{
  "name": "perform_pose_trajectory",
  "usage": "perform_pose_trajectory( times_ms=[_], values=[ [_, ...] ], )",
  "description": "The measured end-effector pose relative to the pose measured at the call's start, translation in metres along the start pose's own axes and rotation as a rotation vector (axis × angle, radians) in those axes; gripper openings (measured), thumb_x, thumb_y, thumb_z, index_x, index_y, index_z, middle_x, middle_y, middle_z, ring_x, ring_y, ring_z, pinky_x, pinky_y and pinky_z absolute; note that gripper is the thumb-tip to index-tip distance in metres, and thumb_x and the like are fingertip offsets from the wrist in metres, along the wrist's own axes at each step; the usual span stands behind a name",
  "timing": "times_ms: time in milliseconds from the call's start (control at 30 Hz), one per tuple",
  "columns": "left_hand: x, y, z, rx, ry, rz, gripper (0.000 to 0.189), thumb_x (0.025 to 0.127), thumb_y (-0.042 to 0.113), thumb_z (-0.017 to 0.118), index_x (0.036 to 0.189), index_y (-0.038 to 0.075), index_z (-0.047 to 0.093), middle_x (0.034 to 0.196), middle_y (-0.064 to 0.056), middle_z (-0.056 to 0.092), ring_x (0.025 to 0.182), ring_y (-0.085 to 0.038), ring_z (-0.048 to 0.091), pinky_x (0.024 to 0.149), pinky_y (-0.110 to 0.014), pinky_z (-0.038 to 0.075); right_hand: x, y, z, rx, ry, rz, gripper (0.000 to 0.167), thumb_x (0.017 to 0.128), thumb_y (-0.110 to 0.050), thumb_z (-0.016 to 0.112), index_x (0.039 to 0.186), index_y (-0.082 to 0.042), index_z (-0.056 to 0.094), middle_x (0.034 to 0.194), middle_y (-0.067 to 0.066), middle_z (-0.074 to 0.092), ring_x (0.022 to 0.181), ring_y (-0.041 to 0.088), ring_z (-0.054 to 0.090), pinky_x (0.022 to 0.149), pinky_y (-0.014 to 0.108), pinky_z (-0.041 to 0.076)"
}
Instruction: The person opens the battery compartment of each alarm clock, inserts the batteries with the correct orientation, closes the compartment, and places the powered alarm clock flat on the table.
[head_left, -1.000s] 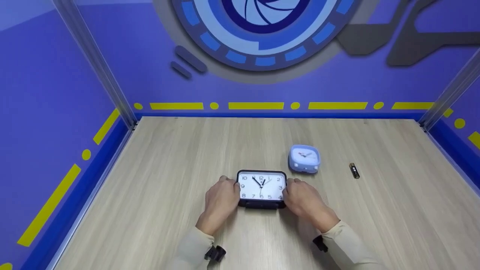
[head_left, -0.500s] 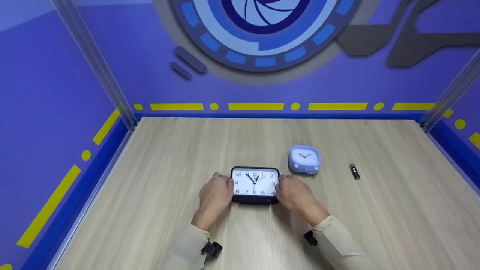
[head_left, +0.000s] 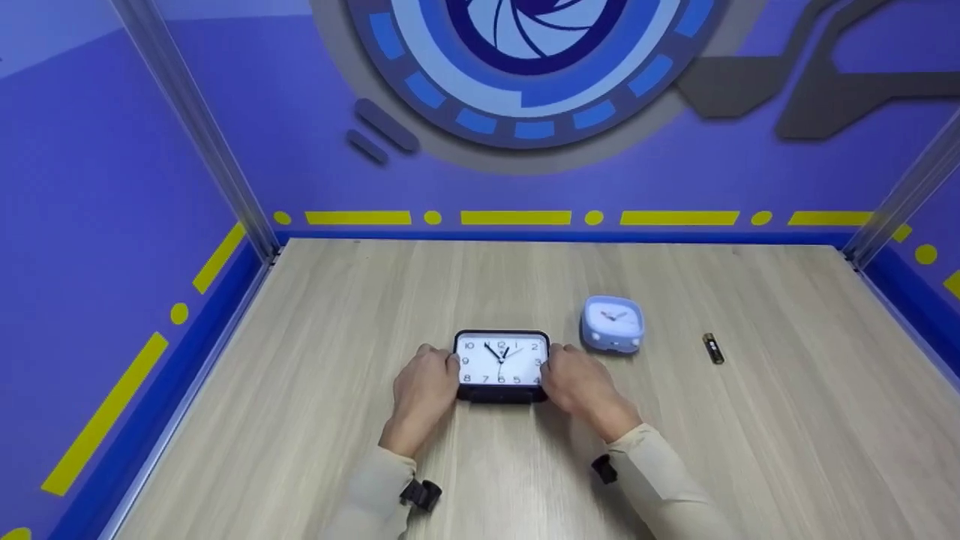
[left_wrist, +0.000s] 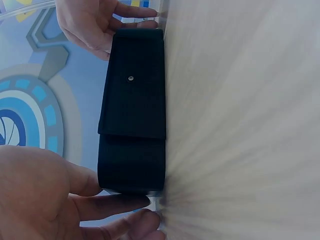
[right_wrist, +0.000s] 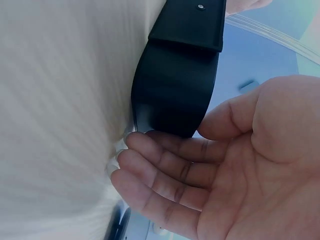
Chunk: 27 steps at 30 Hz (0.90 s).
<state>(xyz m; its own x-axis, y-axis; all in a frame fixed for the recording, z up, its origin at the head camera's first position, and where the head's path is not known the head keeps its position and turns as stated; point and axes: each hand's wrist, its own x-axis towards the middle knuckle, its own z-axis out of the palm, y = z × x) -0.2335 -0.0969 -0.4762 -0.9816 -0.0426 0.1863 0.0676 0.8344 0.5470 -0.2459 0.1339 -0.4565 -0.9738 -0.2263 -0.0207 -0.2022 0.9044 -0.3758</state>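
Observation:
A black rectangular alarm clock (head_left: 501,364) with a white face is held between my two hands, its face turned up toward the head view. My left hand (head_left: 426,386) grips its left end, and my right hand (head_left: 581,381) grips its right end. In the left wrist view the clock's black side (left_wrist: 132,100) shows a panel with a small screw, close against the table surface. The right wrist view shows curled fingers (right_wrist: 165,172) at the clock's end, with the thumb on the other side.
A small light-blue alarm clock (head_left: 613,324) stands behind and to the right of the black one. Farther right lies a black battery with a copper-coloured end (head_left: 713,349). Blue patterned walls (head_left: 525,187) bound the wooden table (head_left: 360,300) at the back and sides.
Both hands have moved the black clock to the left and slightly away from me. The view has tipped up slightly. The blue clock and the battery stay in place.

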Motion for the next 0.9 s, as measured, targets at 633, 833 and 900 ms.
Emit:
perform_pose_trajectory(
  times_ms=[633, 833, 900],
  values=[
    [0.011, -0.013, -0.001, -0.009, 0.034, -0.056, 0.027, 0.106, 0.016, 0.060, 0.103, -0.003, 0.079, 0.098, -0.014, 0.068, 0.089, -0.034, 0.070, 0.076, -0.051, 0.055, 0.018, -0.014, 0.004, -0.005, -0.002, -0.017, 0.028, 0.103, -0.010, 0.049, 0.106, 0.013, 0.063, 0.099, 0.028, 0.067, 0.099, 0.046, 0.068, 0.090, 0.056, 0.053],
    [0.014, -0.015, -0.001, -0.027, 0.033, -0.065, 0.028, 0.107, 0.018, 0.059, 0.104, -0.002, 0.078, 0.097, -0.014, 0.067, 0.088, -0.035, 0.070, 0.075, -0.052, 0.054, 0.022, -0.015, 0.006, 0.002, 0.000, 0.006, 0.029, 0.104, -0.011, 0.050, 0.110, 0.013, 0.064, 0.101, 0.028, 0.067, 0.100, 0.045, 0.068, 0.090, 0.056, 0.053],
    [0.015, -0.016, -0.001, -0.031, 0.032, -0.073, 0.029, 0.107, 0.018, 0.058, 0.105, -0.002, 0.078, 0.098, -0.014, 0.067, 0.088, -0.034, 0.070, 0.075, -0.051, 0.054, 0.023, -0.016, 0.007, 0.006, 0.002, 0.012, 0.030, 0.104, -0.012, 0.050, 0.111, 0.013, 0.064, 0.101, 0.028, 0.067, 0.100, 0.046, 0.068, 0.090, 0.057, 0.053]
  ],
)
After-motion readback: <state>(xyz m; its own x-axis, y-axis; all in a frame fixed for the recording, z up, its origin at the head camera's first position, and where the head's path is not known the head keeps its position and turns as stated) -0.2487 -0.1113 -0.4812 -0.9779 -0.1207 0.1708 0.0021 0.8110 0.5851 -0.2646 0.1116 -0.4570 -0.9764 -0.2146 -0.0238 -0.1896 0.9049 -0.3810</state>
